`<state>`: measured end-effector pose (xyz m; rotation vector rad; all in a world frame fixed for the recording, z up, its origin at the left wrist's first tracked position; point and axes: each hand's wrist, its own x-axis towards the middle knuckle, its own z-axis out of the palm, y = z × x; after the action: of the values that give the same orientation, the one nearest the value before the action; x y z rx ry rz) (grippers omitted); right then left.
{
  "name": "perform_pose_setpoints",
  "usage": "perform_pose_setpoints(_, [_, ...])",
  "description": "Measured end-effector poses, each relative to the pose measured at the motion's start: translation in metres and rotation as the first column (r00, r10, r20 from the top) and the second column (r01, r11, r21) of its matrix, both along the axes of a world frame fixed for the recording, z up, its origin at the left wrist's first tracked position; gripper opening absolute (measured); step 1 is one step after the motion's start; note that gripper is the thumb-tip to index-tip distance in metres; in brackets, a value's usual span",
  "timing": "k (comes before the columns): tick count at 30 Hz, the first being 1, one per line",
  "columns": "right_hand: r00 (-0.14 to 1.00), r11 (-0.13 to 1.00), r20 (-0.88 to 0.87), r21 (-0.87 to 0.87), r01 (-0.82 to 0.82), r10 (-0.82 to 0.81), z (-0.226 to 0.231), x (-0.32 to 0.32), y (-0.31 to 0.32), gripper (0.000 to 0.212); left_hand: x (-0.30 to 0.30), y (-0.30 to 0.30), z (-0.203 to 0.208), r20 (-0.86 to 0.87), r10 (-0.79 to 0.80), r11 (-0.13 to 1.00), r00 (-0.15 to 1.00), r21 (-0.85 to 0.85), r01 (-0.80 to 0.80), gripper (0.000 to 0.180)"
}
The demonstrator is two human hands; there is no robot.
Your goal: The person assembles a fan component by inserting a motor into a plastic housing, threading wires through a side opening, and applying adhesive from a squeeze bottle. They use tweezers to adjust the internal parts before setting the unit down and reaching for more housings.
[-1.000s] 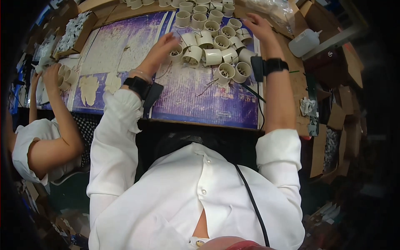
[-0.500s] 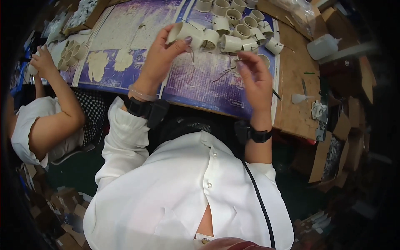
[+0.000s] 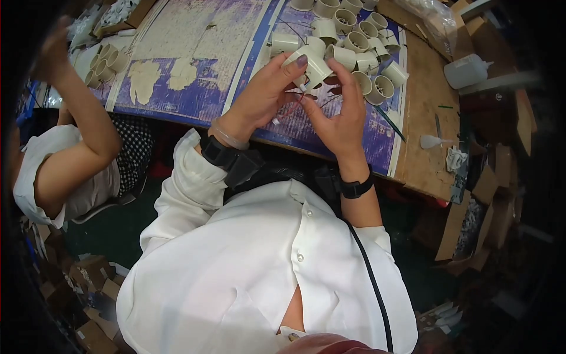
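A cream-white plastic cylinder [image 3: 313,66], like a short cup or pipe piece, is tilted above the table in front of me. My left hand [image 3: 265,94] is closed on it, with the thumb pressed over its side. Thin red wires [image 3: 289,110] with a small white connector [image 3: 276,121] hang below the cylinder. My right hand [image 3: 342,112] is close against the cylinder's right side, its index finger up near the rim. Its thumb tip meets the wires under the cylinder; its other fingertips are partly hidden. Beyond stand several similar white cylinders [image 3: 356,42], some with wires or small parts inside.
A worn purple-and-white sheet [image 3: 200,47] covers the table. On the brown board at right are a squeeze bottle [image 3: 466,72] and a small dispenser [image 3: 429,140]. Another person's arm [image 3: 88,112] works at left beside more cylinders [image 3: 106,62]. Cartons [image 3: 471,218] stand at right.
My hands have come together. The cylinder in my left hand has moved right and tilted, and my right hand has moved left to the wires. The other person's hand has risen.
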<state>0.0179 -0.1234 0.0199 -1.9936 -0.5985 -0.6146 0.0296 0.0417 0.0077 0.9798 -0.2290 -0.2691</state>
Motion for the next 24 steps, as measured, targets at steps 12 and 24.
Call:
perform_pose_setpoints(12, [0.997, 0.999, -0.066, 0.008, 0.032, -0.032, 0.008, -0.002, -0.017, 0.043, -0.001, -0.011, 0.005, -0.247, -0.095, 0.971, 0.964, -0.235, 0.036, 0.043])
perform_pose_setpoints(24, [0.984, 0.979, 0.106, -0.161, -0.127, 0.145, 0.010, 0.014, -0.032, 0.023, -0.006, -0.010, -0.003, -0.104, -0.165, 0.984, 0.981, 0.055, 0.171, 0.049])
